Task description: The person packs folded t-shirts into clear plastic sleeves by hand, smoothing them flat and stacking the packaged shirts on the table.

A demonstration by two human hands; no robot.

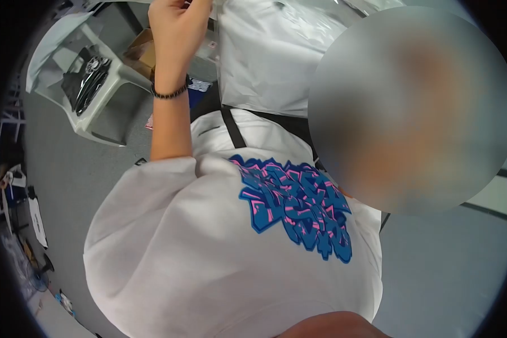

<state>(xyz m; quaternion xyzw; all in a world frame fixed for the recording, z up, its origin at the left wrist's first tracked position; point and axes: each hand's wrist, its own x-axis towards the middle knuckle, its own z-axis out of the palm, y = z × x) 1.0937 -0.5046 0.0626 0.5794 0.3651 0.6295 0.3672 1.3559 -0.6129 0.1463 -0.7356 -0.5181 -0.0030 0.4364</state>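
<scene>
My left hand (pixel 180 25) reaches up to the top edge of the view, a dark beaded bracelet (pixel 170 93) around its wrist. Its fingers are bent together and partly cut off by the frame, so what they hold cannot be made out. Just right of it is a large white sheet or bag in clear, shiny plastic (pixel 265 62). My right hand does not show; a large round blur covers the right side. My white shirt (pixel 169 242) with a blue and pink print (pixel 298 208) fills the middle.
A white plastic chair (pixel 121 84) stands at upper left with a black item in clear wrapping (pixel 87 81) on it. Behind my left wrist is an open cardboard box (pixel 142 53). Assorted items, including a fan (pixel 38 277), lie along the left edge. Grey floor (pixel 62 169) shows beside me.
</scene>
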